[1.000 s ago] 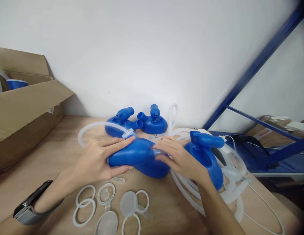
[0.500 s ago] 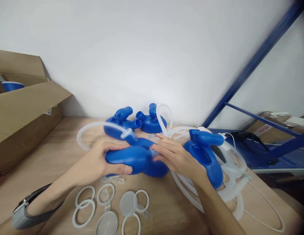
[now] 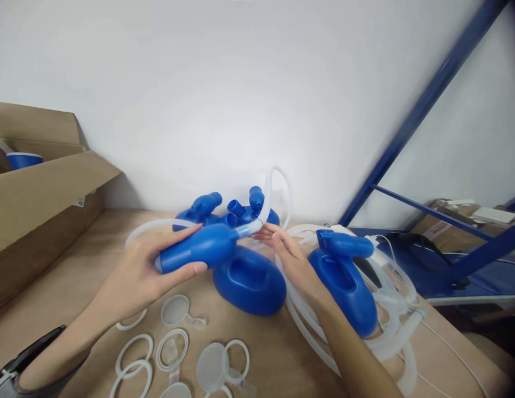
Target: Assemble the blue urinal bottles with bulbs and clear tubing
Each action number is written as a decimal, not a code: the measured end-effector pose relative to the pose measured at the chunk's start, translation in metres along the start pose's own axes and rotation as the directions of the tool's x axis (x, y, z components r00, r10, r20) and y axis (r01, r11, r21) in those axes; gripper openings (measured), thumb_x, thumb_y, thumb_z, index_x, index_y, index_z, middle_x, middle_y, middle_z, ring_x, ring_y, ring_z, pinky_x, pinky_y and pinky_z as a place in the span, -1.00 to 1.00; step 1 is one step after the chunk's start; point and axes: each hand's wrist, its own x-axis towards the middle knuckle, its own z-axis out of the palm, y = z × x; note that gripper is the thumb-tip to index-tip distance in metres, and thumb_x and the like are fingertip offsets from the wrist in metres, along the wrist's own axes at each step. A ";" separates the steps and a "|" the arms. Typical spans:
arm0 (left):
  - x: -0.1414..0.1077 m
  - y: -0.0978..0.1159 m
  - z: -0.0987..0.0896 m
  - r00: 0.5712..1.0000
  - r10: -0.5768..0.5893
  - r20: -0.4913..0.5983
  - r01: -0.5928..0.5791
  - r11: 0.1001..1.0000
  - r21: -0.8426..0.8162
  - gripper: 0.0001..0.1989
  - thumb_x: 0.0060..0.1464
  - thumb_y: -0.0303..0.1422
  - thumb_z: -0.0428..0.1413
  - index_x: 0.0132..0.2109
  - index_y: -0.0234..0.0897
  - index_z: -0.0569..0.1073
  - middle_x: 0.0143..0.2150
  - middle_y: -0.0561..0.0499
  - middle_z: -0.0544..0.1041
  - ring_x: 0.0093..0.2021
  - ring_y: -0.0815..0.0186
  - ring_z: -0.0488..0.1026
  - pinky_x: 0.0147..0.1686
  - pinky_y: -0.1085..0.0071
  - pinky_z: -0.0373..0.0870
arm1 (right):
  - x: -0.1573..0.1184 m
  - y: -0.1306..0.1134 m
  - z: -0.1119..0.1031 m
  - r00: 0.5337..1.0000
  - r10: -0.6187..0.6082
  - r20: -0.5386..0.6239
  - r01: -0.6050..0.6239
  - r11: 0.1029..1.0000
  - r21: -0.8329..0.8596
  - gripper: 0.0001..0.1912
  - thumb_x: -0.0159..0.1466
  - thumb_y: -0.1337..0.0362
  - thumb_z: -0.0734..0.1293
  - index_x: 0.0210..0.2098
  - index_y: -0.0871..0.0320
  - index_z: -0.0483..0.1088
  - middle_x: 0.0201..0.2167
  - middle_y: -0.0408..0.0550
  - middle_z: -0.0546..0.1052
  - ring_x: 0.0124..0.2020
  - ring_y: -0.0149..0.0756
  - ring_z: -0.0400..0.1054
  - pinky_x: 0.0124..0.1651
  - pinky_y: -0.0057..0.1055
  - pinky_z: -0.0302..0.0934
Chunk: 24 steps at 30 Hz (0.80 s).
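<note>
Where the carton (image 3: pixel 41 204) stands at far left, a strip of tabletop (image 3: pixel 81 265) lies between it and my left hand (image 3: pixel 143 271); tubing (image 3: pixel 400 333) crowds the tabletop's right edge. I count three clear caps (image 3: pixel 175 310) nearer me, then four blue bottles (image 3: pixel 257 298): two by the wall (image 3: pixel 257 88), one mid-table, one farther right. My left hand grips a blue piece (image 3: pixel 201 246), thumb beneath, fingers over; the pale tube (image 3: pixel 263 213) at its right end rises just above my right hand (image 3: pixel 288 254), fingers stretched loosely (whether they touch it, I can't tell).

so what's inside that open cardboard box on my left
Inside the cardboard box, a blue piece with a whitish rim shows, with part of a pale tube beside it. The near flap hides whatever lies lower.
</note>
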 end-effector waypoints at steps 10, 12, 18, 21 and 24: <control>-0.007 0.000 0.006 0.996 0.082 0.045 -0.079 0.995 -0.062 -0.42 0.15 0.09 0.29 0.27 0.12 0.54 0.15 0.10 0.67 0.07 -0.03 0.65 0.03 0.12 0.62 | 0.005 0.019 0.013 0.992 -0.047 0.121 0.009 0.955 0.296 -0.38 0.39 -0.28 0.29 0.15 0.05 0.53 0.11 0.13 0.62 0.04 -0.05 0.57 0.01 -0.09 0.54; -0.007 -0.001 0.005 0.995 0.072 0.069 -0.067 0.995 -0.075 -0.43 0.17 0.06 0.28 0.28 0.09 0.54 0.17 0.06 0.66 0.09 -0.03 0.64 0.02 0.13 0.62 | 0.005 0.026 0.009 0.995 -0.042 0.088 0.022 0.976 0.216 -0.41 0.35 -0.28 0.34 0.02 0.08 0.58 -0.03 0.09 0.67 -0.08 -0.10 0.59 0.02 -0.11 0.53; -0.006 -0.003 0.003 0.995 0.041 0.093 -0.035 0.997 -0.067 -0.39 0.14 0.07 0.30 0.29 0.07 0.53 0.19 0.05 0.65 0.11 -0.05 0.63 0.02 0.18 0.62 | 0.004 0.032 0.002 0.976 -0.162 0.145 0.110 0.944 0.312 -0.55 0.40 -0.18 0.36 -0.11 0.06 0.60 -0.22 -0.01 0.68 -0.14 -0.15 0.61 0.04 -0.14 0.49; -0.007 -0.003 0.002 0.996 0.019 0.088 -0.013 0.998 -0.060 -0.39 0.15 0.08 0.29 0.29 0.06 0.54 0.22 0.04 0.63 0.13 -0.04 0.62 0.05 0.18 0.60 | 0.005 0.026 0.003 0.977 -0.162 0.135 0.104 0.927 0.361 -0.51 0.38 -0.22 0.36 -0.10 0.07 0.59 -0.20 0.00 0.68 -0.16 -0.15 0.61 -0.01 -0.18 0.50; -0.008 -0.001 0.001 0.994 0.023 0.107 -0.015 0.997 -0.075 -0.41 0.16 0.06 0.29 0.29 0.05 0.54 0.24 0.04 0.61 0.16 -0.04 0.60 0.11 0.14 0.56 | 0.007 0.022 0.007 0.994 -0.098 0.045 0.074 0.921 0.383 -0.54 0.35 -0.20 0.40 -0.03 0.02 0.56 -0.12 -0.02 0.67 -0.16 -0.19 0.61 -0.06 -0.25 0.51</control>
